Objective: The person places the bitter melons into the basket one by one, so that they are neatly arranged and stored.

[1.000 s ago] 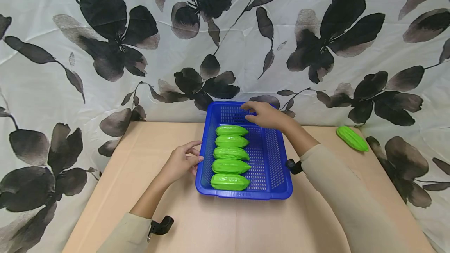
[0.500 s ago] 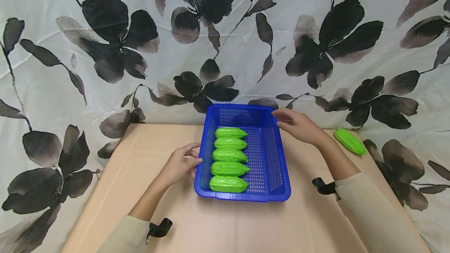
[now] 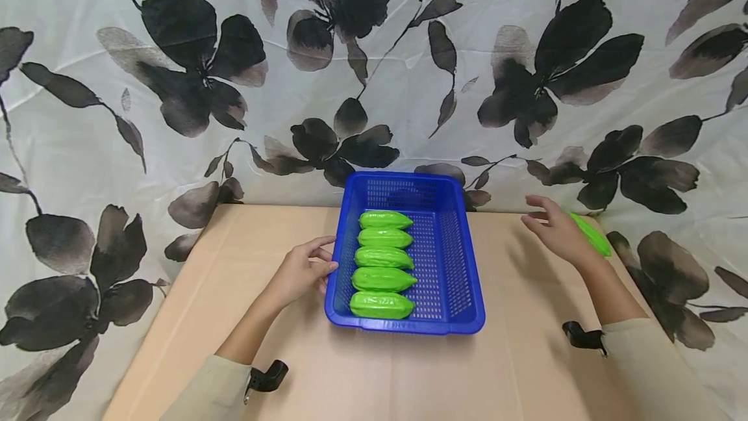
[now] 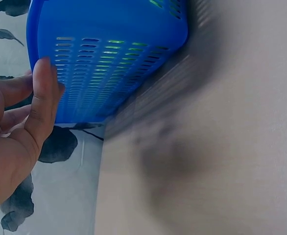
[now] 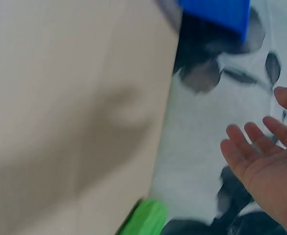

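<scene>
A blue perforated plastic basket [image 3: 403,325] stands in the middle of the table, with several bright green, ridged, pointed fruits [image 3: 382,257] in a column along its left side. My left hand [image 3: 300,270] touches the basket's left rim, and in the left wrist view its fingertips [image 4: 44,78] rest against the outer wall. Over the table's far right, my right hand [image 3: 555,231] holds nothing, its fingers loosely spread. Partly hidden behind it lies a lone green fruit [image 3: 597,239], which also shows at the bottom of the right wrist view [image 5: 146,218].
The table [image 3: 280,349] has a beige surface. Behind it hangs a white cloth [image 3: 432,96] printed with dark flowers, close to the basket's far end. A black wrist camera [image 3: 269,375] sits on each forearm.
My right hand has moved from above the basket's far end, past its right rim, to the lone fruit at the right. My left hand and the basket have stayed in place.
</scene>
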A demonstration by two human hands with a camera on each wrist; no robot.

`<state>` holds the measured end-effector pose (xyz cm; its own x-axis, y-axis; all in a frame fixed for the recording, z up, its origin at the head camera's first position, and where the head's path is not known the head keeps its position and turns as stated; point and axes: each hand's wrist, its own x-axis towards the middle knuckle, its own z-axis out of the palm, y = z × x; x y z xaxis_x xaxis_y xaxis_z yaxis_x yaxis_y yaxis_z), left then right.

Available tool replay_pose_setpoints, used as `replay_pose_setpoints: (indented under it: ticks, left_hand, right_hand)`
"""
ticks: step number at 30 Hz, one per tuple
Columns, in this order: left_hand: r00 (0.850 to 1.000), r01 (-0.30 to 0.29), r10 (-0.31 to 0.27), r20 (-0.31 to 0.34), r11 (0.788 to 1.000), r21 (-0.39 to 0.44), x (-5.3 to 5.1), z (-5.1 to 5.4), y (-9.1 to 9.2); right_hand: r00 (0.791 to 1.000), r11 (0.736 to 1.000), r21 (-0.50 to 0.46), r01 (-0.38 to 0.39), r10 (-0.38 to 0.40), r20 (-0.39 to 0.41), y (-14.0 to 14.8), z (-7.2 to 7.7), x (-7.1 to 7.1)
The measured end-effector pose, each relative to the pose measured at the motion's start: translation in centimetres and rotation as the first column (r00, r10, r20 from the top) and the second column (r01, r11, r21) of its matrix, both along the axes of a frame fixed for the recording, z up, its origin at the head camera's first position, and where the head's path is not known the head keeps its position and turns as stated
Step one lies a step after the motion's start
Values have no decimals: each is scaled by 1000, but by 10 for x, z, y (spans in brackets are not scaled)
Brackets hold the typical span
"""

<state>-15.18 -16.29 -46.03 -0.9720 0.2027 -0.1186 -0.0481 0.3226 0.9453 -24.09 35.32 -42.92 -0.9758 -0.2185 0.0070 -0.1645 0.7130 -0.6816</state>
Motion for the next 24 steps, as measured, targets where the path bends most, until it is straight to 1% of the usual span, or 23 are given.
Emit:
replay_pose_setpoints:
  ticks: [3, 6, 8, 10, 13, 16, 19, 24]
  left_hand:
    - [1000, 8, -8, -3, 1000, 11, 0, -1, -1]
    - [1000, 14, -14, -2, 1000, 22, 0, -1, -1]
    - [1000, 13, -13, -5, 1000, 20, 0, -1, -1]
    - [1000, 7, -7, -9, 1000, 13, 0, -2, -1]
    - [1000, 3, -3, -14, 1000, 2, 1, -3, -1]
    - [1000, 1, -1, -13, 1000, -1, 2, -3, -1]
    - [1000, -1, 1, -15, 1000, -7, 3, -2, -1]
    - [1000, 0, 0, -20, 1000, -9, 4, -3, 0]
  right_hand:
    - [998, 997, 39, 65, -64, -16, 23, -4, 1]
    - [990, 988, 63, 143, -142, -13, 45, -7, 4]
    - [981, 977, 85, 196, -195, -19, 60, -9, 5]
    - [969, 964, 103, 246, -247, -9, 73, -10, 6]
    - [954, 944, 152, 294, -298, 4, 92, -12, 8]
    - [947, 928, 214, 304, -319, 36, 106, -16, 8]
    - [951, 918, 282, 278, -305, 54, 116, -23, 5]
    - [951, 905, 349, 244, -293, 94, 131, -40, 1]
